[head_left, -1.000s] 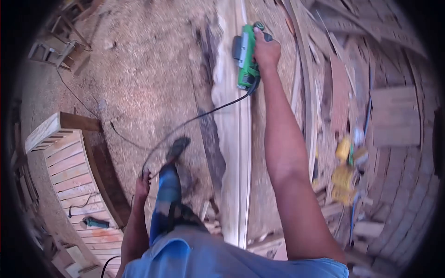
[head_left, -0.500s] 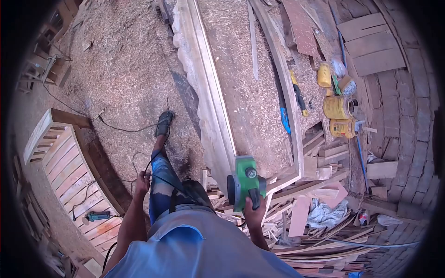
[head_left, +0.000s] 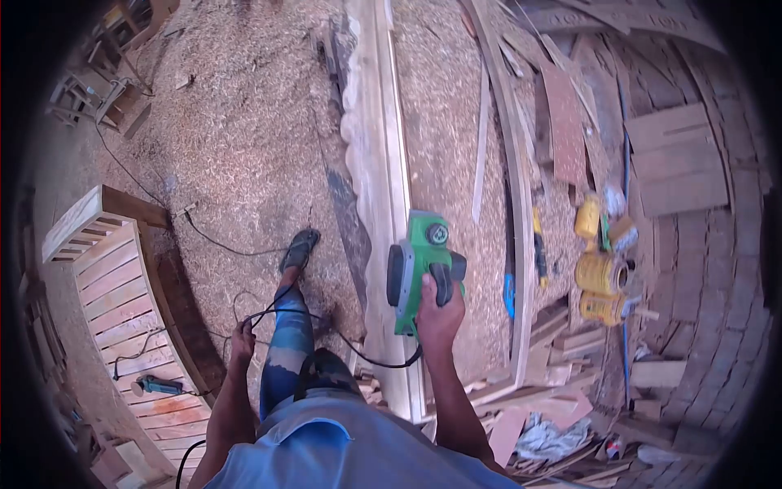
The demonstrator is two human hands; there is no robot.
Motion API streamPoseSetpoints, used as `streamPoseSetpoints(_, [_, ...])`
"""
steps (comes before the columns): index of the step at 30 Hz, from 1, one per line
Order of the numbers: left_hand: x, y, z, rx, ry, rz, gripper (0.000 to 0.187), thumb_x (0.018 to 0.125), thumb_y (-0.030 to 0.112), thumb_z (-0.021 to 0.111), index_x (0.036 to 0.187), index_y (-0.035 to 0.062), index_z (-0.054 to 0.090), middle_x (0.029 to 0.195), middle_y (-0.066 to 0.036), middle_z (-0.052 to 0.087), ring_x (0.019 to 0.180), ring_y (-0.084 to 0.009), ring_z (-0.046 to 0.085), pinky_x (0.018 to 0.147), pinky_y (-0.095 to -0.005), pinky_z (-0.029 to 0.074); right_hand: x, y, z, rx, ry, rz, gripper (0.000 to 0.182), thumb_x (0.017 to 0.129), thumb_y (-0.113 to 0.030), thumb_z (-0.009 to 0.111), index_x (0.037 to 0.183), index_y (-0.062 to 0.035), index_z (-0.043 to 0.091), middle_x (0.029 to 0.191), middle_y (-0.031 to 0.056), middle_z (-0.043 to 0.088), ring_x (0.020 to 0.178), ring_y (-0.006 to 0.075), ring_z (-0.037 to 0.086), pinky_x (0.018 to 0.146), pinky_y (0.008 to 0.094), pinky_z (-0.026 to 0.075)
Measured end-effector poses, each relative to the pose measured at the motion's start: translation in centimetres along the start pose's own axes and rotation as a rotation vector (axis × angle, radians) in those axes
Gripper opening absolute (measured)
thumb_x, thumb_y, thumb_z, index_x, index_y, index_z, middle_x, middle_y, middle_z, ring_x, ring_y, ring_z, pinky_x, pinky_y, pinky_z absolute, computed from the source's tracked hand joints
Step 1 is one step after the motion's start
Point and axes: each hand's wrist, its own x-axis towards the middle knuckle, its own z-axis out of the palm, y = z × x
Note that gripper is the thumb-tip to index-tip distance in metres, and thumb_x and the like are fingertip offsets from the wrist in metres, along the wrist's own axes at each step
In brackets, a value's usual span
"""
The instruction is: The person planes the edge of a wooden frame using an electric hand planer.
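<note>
My right hand (head_left: pixel 441 315) is wrapped round the black handle of a green electric planer (head_left: pixel 423 259). The planer overlaps the near part of a long wooden board (head_left: pixel 381 167) with a wavy left edge and grooved moulding. A black power cord (head_left: pixel 376 361) loops from the planer's rear across my legs to my left hand (head_left: pixel 243 336). The left fingers are closed round the cord, beside my left thigh. Part of the cord beyond that hand drops toward the shavings-covered floor.
A slatted wooden bed-like frame (head_left: pixel 134 306) stands at left with a teal power tool (head_left: pixel 159 385) on it. Yellow jars (head_left: pixel 601 273), a yellow-and-black tool (head_left: pixel 539 246) and a blue-handled saw (head_left: pixel 509 295) lie at right. Offcuts (head_left: pixel 570 346) pile up at lower right, near a brick wall (head_left: pixel 692 269).
The planer in my right hand has moved forward along the board, away from its near end. My left hand still holds the cord. The view has shifted.
</note>
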Motion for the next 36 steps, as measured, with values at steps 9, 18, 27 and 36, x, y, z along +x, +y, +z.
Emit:
streamPoseSetpoints(9, [9.1, 9.6, 3.2, -0.139, 0.068, -0.309, 0.077, 0.098, 0.068, 0.054, 0.118, -0.0055, 0.061, 0.082, -0.009, 0.061, 0.067, -0.0159, 0.06, 0.059, -0.0296, 0.048, 23.0, -13.7, 14.0, -0.077, 0.074, -0.207, 0.034, 0.099, -0.029, 0.072, 0.097, 0.0048, 0.07, 0.074, 0.0101, 0.067, 0.068, 0.0176, 0.064, 0.065, 0.0353, 0.051])
streamPoseSetpoints(18, [18.9, 23.5, 4.6, -0.183, 0.08, -0.322, 0.087, 0.097, 0.075, 0.044, 0.127, -0.0048, 0.061, 0.078, -0.014, 0.074, 0.066, -0.0169, 0.065, 0.061, -0.0284, 0.047, 47.5, -26.9, 28.2, -0.147, 0.017, -0.174, 0.057, 0.094, -0.049, 0.069, 0.094, 0.0078, 0.073, 0.09, 0.0288, 0.071, 0.085, 0.0391, 0.07, 0.08, 0.048, 0.053])
streamPoseSetpoints(27, [21.1, 28.8, 5.4, -0.104, 0.125, -0.075, 0.067, 0.105, 0.059, 0.047, 0.13, -0.0003, 0.064, 0.097, -0.014, 0.075, 0.09, -0.0208, 0.067, 0.082, -0.0348, 0.05, 63.0, -36.5, 37.1, -0.151, -0.046, -0.224, 0.072, 0.089, -0.061, 0.067, 0.087, 0.0096, 0.075, 0.083, 0.0287, 0.073, 0.086, 0.0394, 0.075, 0.088, 0.0463, 0.056])
streamPoseSetpoints(36, [13.5, 18.0, 1.4, -0.251, -0.051, -0.5, 0.084, 0.096, 0.077, 0.047, 0.137, 0.0045, 0.057, 0.1, -0.011, 0.073, 0.087, -0.0199, 0.065, 0.077, -0.0355, 0.05, 39.6, -23.1, 24.6, -0.225, 0.104, -0.32, 0.068, 0.089, -0.056, 0.072, 0.092, 0.0121, 0.071, 0.086, 0.0286, 0.073, 0.083, 0.0357, 0.074, 0.081, 0.0443, 0.056])
